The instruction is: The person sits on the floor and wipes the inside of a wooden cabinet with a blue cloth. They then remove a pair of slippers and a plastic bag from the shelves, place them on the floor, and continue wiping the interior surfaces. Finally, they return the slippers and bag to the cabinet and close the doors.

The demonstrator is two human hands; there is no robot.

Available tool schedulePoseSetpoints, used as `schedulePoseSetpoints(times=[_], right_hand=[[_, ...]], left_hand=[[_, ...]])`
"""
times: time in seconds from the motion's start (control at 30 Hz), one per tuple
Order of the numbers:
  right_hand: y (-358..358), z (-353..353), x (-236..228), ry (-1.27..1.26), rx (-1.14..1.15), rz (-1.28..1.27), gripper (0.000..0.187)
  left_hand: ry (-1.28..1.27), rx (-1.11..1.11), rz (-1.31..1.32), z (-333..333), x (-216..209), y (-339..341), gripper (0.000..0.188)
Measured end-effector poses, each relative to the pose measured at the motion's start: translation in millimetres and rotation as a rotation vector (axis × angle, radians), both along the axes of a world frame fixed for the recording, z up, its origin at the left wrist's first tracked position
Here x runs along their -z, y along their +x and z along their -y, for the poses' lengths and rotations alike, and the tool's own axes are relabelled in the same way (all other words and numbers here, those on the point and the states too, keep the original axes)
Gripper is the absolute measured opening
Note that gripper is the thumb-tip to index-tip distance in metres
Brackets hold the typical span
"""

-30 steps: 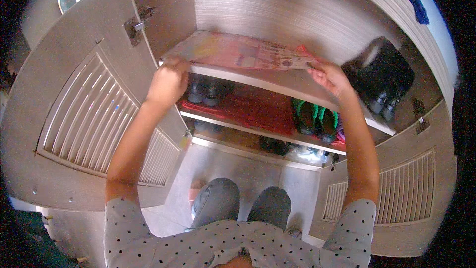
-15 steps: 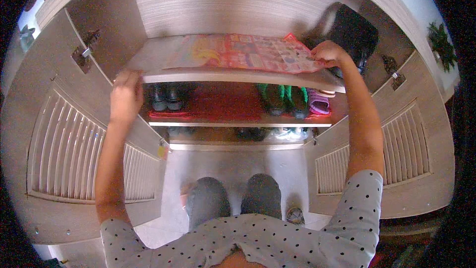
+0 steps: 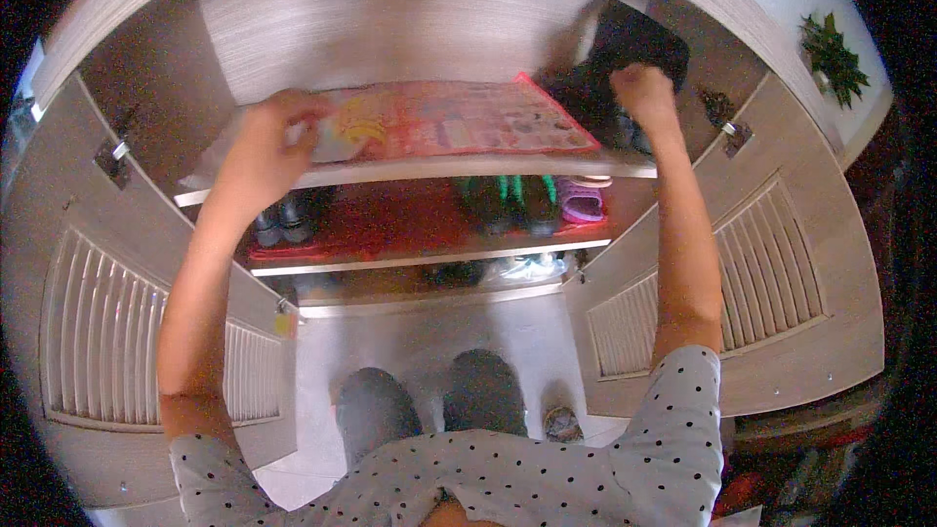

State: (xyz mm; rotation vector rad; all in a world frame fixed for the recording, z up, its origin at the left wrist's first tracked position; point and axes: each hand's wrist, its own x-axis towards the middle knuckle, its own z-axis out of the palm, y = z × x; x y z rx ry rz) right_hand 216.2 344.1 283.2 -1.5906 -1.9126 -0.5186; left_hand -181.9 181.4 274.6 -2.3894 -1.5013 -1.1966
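Note:
A printed red and pink paper sheet (image 3: 459, 117) lies along the cabinet's upper shelf (image 3: 439, 171). My left hand (image 3: 268, 141) is over the sheet's left end, its fingers bent and apart, with nothing visible between them. At the shelf's right end, my right hand (image 3: 644, 96) is curled in front of a black boxy thing (image 3: 639, 34), whose kind I cannot make out. What its fingers hold, if anything, is hidden.
Louvred cabinet doors stand open at left (image 3: 107, 332) and right (image 3: 771, 263). The lower shelf holds black shoes (image 3: 283, 220), dark footwear with green trim (image 3: 512, 200) and a purple clog (image 3: 583, 203). A plant (image 3: 833, 59) is at far right.
My left hand has gone from the shelf's front left edge onto the sheet. My right hand has let go of the sheet's right end and reached back to the black thing. The view has shifted.

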Motion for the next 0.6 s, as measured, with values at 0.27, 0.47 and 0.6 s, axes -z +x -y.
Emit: schedulePoseSetpoints(times=[0.27,0.47,0.6], right_hand=[[68,-5,-21,-0.161,0.046,-0.310,0.059],[69,-37,-18,-0.273,0.039,-0.220,0.064],[67,-49,-6,-0.207,0.195,-0.156,0.064]], left_hand=[[-0.350,0.442,-0.123,-123,17,214,0.033],[-0.306,0.418,-0.077,-161,66,266,0.036],[-0.328,0.407,-0.048,-145,65,260,0.033]])
